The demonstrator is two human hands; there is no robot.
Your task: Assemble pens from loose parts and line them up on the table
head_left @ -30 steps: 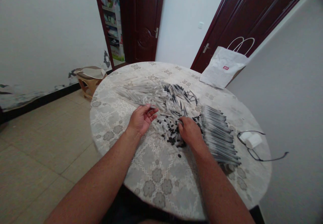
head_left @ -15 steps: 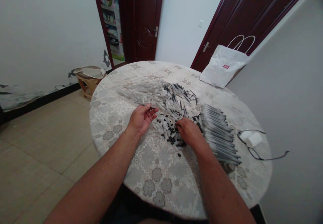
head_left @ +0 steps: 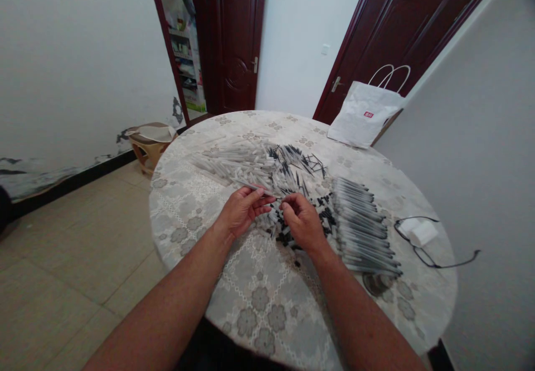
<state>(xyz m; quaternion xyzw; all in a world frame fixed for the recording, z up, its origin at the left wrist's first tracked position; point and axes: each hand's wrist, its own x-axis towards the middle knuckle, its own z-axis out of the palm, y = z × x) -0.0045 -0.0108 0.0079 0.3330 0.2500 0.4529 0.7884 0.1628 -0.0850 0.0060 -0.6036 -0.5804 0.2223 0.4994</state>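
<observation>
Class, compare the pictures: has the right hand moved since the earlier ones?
Yes: judged against the pen row, the right hand has moved left, towards the left hand.

Over the patterned tablecloth (head_left: pixel 259 276), I see the left hand (head_left: pixel 244 212) hold a slim pale tube (head_left: pixel 252 187), pointing toward the right hand's (head_left: pixel 303 220) bunched fingertips. From the hands, pale tubes (head_left: pixel 229 159) heap at eleven o'clock, dark-tipped sticks (head_left: pixel 363 226) line up at three, glasses (head_left: pixel 422 257) beyond; a white bag (head_left: pixel 359 115) sits at one.
</observation>
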